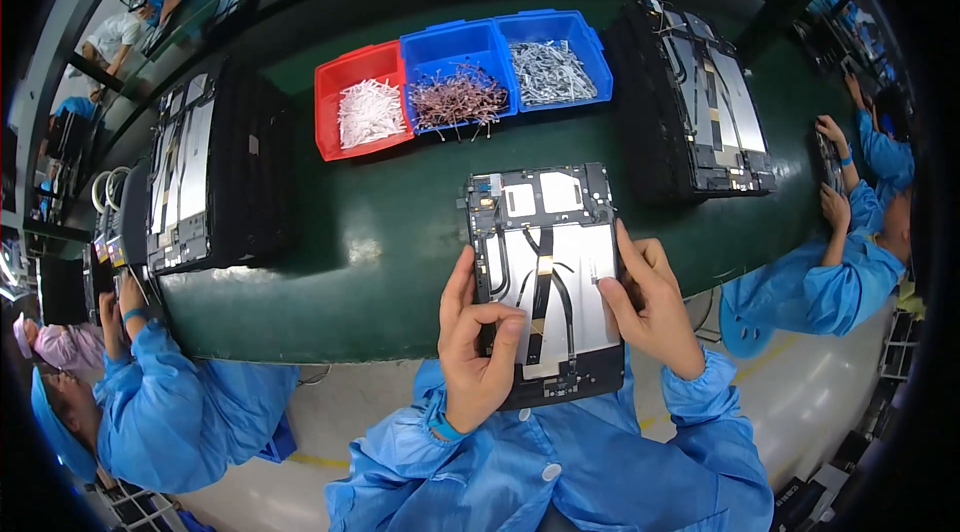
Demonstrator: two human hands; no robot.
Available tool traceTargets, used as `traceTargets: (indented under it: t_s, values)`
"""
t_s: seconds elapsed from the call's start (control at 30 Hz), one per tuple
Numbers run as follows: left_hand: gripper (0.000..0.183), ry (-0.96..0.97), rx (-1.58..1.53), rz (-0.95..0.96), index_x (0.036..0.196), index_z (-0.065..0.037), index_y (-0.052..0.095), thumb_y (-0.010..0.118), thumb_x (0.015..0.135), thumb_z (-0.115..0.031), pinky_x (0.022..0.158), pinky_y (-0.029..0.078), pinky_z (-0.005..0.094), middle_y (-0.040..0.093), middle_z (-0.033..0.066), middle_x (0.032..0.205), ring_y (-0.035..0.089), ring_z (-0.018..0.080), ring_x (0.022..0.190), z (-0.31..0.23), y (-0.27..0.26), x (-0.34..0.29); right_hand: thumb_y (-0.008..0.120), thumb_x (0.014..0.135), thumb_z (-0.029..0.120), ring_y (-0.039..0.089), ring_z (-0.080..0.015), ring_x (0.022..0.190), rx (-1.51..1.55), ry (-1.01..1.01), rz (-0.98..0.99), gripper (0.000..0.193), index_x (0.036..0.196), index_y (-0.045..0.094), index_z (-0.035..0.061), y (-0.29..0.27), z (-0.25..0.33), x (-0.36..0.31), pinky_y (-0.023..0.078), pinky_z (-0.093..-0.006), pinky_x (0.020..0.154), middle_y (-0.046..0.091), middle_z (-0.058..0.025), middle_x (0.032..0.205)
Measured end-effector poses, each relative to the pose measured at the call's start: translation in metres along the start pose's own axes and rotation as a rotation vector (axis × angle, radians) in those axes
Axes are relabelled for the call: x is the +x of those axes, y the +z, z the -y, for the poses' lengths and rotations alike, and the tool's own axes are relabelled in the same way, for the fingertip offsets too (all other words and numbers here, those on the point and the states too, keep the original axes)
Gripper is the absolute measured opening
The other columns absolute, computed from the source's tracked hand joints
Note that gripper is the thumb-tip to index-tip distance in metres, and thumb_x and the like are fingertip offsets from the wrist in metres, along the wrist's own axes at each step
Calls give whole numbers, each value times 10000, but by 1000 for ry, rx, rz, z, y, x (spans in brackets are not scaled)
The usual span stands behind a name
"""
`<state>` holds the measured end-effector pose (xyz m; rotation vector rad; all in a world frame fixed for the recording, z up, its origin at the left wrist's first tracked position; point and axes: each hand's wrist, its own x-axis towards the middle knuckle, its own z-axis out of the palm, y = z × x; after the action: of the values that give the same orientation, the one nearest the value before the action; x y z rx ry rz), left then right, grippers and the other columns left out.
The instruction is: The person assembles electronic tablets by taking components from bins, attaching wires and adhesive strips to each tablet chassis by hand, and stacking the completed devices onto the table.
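An opened tablet [590,307], its silver battery area, dark cables and circuit parts bare, is held in front of my chest at the table's near edge. My right hand [655,302] grips its right edge, thumb lying on the silver surface and fingers along the side. On the left edge is my left hand [477,357], fingers along the side. Its index finger and thumb bend together over the tablet's lower left; whether something small sits between them I cannot tell. Black tape and cables run down the tablet's middle.
Beyond the tablet stand a red bin [325,112] of white pieces, a blue bin [430,42] of copper-coloured pieces and another blue bin [590,32] of silvery pieces. Tablet stacks stand left [185,172] and right [735,102] on the green table [350,302]. Co-workers in blue sit on both sides.
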<state>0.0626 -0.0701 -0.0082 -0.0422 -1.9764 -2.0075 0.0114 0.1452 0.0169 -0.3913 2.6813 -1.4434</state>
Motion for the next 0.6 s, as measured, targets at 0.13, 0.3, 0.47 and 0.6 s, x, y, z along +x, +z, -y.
traceTargets:
  t_s: [0.13,0.3,0.47,0.6]
  values:
    - [57,20,28,26,930,9,648,659,900,-38,1127,302,462,281,285,1523,344,441,1402,-8,0,4,620,927,79,481,-132,768,65,0,15,551,1435,437,-32,-7,1,-2,416,-237,572,477,-105,1038]
    - [44,89,117,33,922,12,640,646,899,-25,1132,296,473,274,288,1517,334,454,1404,-7,-2,13,609,915,40,516,-150,793,66,-9,-6,500,1395,489,-31,-8,-1,7,443,-236,631,508,-127,1077]
    - [54,32,49,-14,938,20,639,646,885,19,1131,318,480,369,244,1444,402,396,1371,5,-11,13,690,863,54,540,-169,785,28,36,48,518,1345,530,-49,-19,13,8,467,-273,639,530,-136,1092]
    - [82,49,179,-66,894,3,672,724,832,12,851,502,335,590,137,1087,589,218,976,-9,-24,32,745,831,103,580,-167,792,-37,-204,-62,510,1290,569,-31,-20,41,31,497,-289,627,565,-133,1141]
